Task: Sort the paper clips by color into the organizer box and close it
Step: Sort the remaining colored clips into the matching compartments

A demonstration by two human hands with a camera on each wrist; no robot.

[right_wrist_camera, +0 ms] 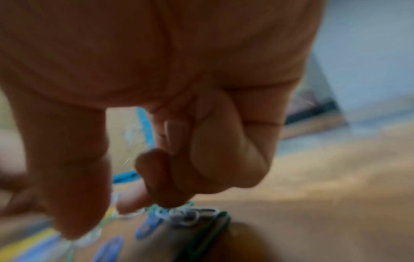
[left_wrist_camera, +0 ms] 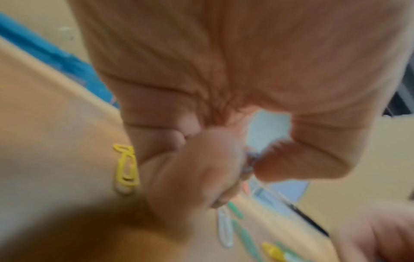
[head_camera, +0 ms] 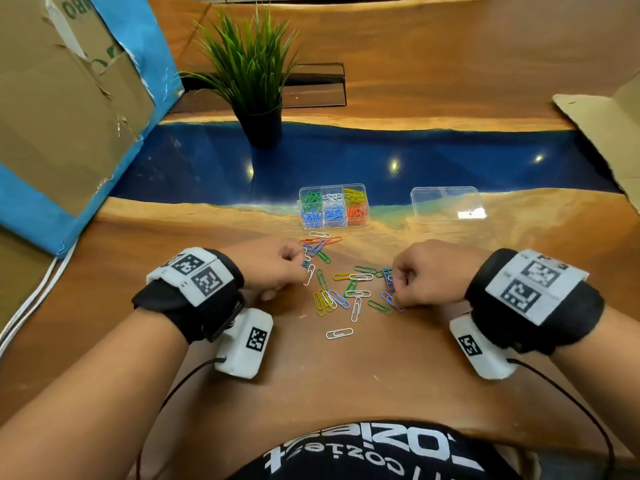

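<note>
The clear organizer box (head_camera: 334, 208) stands open past my hands, with green, white, yellow, blue and red clips in separate compartments. Its lid (head_camera: 446, 203) lies flat to the right of it. Loose paper clips (head_camera: 346, 292) of mixed colors are scattered on the table between my hands. My left hand (head_camera: 300, 263) is curled at the pile's left edge. Its thumb and finger pinch a bluish clip (left_wrist_camera: 251, 162). My right hand (head_camera: 394, 282) is curled at the right edge, fingertips (right_wrist_camera: 165, 200) down on the clips, pinching a blue clip (head_camera: 389, 280).
A potted plant (head_camera: 258, 98) stands on the blue resin strip behind the box. A large cardboard box with blue wrapping (head_camera: 69, 98) fills the left side. Flat cardboard (head_camera: 606, 126) lies at the far right. A single white clip (head_camera: 339, 333) lies nearer to me.
</note>
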